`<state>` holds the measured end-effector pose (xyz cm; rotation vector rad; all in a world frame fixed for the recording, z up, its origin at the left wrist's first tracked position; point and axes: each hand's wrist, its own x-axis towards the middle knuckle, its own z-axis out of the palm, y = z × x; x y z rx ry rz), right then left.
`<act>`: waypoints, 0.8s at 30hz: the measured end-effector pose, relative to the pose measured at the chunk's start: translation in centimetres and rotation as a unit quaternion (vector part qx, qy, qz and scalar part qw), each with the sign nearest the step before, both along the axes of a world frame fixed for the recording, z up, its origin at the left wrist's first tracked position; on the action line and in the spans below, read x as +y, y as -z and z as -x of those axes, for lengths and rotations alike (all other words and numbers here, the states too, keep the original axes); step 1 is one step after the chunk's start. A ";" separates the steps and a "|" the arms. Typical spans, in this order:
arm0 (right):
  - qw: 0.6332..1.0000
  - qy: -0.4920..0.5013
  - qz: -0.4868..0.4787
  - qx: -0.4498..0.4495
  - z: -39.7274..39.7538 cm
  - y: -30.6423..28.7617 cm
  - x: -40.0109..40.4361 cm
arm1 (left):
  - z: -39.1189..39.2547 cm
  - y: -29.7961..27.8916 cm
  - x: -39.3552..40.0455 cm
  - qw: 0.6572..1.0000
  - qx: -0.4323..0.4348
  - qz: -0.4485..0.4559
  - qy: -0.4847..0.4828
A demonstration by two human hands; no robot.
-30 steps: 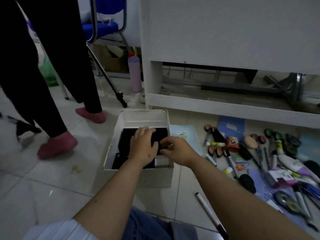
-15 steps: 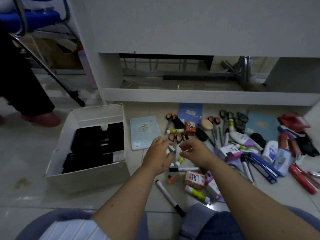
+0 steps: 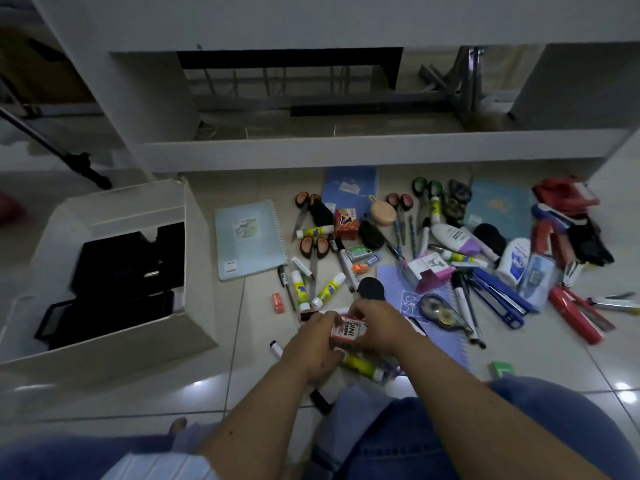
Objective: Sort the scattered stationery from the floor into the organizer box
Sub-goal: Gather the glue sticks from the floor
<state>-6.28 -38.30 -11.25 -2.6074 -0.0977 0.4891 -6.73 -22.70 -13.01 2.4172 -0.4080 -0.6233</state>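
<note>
A white organizer box (image 3: 194, 327) with black compartments stands on the floor at the left. Stationery lies scattered to its right: scissors (image 3: 313, 251), glue sticks (image 3: 327, 289), markers, notebooks (image 3: 249, 239), staplers. Low in the middle, both my hands hold a small red and white ink box (image 3: 348, 332) just above the floor. My left hand (image 3: 311, 348) grips its left side and my right hand (image 3: 375, 327) grips its right side. A yellow glue stick (image 3: 362, 365) lies partly under my hands.
A white cabinet base (image 3: 311, 150) runs across the back, close behind the pile. A tripod leg (image 3: 76, 161) stands at the far left. My knees in blue jeans (image 3: 485, 427) fill the lower edge. A green item (image 3: 500, 370) lies by my right knee.
My hands left the organizer box, swung right over the pile, then dropped toward me and closed on the ink box. The view has turned right and down.
</note>
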 end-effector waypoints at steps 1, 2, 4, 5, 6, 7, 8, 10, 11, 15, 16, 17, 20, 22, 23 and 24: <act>1.000 0.003 -0.002 -0.011 -0.2 0.1 0.0 | 0.0 0.2 -0.1 1.000 -0.002 -0.001 -0.004; 1.000 0.007 -0.005 -0.021 -0.4 0.3 0.1 | 0.0 0.4 -0.1 1.000 -0.009 -0.006 -0.005; 0.999 0.013 -0.010 -0.042 -0.8 0.8 0.2 | -0.2 0.6 -0.1 0.999 -0.026 -0.026 -0.002; 0.998 0.017 -0.009 -0.052 -0.9 1.1 0.2 | -0.3 0.7 -0.1 0.999 -0.034 -0.032 0.000; 0.998 0.021 -0.007 -0.060 -1.1 1.3 0.3 | -0.4 0.8 -0.2 0.998 -0.042 -0.037 0.001; 0.998 0.024 -0.004 -0.064 -1.2 1.5 0.3 | -0.5 0.9 -0.2 0.998 -0.048 -0.041 0.001; 0.998 0.027 0.000 -0.064 -1.2 1.6 0.4 | -0.5 0.9 -0.2 0.998 -0.053 -0.046 -0.001; 0.997 0.033 0.003 -0.065 -1.2 1.8 0.3 | -0.3 0.8 -0.2 0.995 -0.074 -0.061 -0.008; 0.997 0.036 -0.003 -0.068 -1.2 1.9 0.2 | -0.3 0.7 -0.3 0.994 -0.086 -0.074 -0.008; 0.998 0.040 -0.007 -0.058 -1.1 2.0 -0.5 | 0.1 0.4 -0.6 0.982 -0.124 -0.126 0.060; 0.998 0.041 -0.001 -0.055 -1.1 2.0 -0.7 | 0.3 0.4 -0.8 0.976 -0.137 -0.140 0.090; 0.998 0.044 0.002 -0.054 -1.0 1.9 -0.7 | 0.5 0.3 -1.0 0.970 -0.148 -0.154 0.116; 0.996 0.055 -0.006 -0.065 -0.8 1.7 -0.6 | 0.9 0.4 -1.5 0.951 -0.176 -0.205 0.152; 0.996 0.052 -0.010 -0.069 -0.6 1.6 -0.5 | 0.9 0.5 -1.5 0.939 -0.195 -0.233 0.159; 0.996 0.049 -0.014 -0.068 -0.5 1.5 -0.5 | 0.8 0.5 -1.4 0.939 -0.195 -0.234 0.158; 0.997 0.045 -0.020 -0.065 -0.4 1.4 -0.4 | 0.6 0.3 -1.2 0.943 -0.190 -0.227 0.152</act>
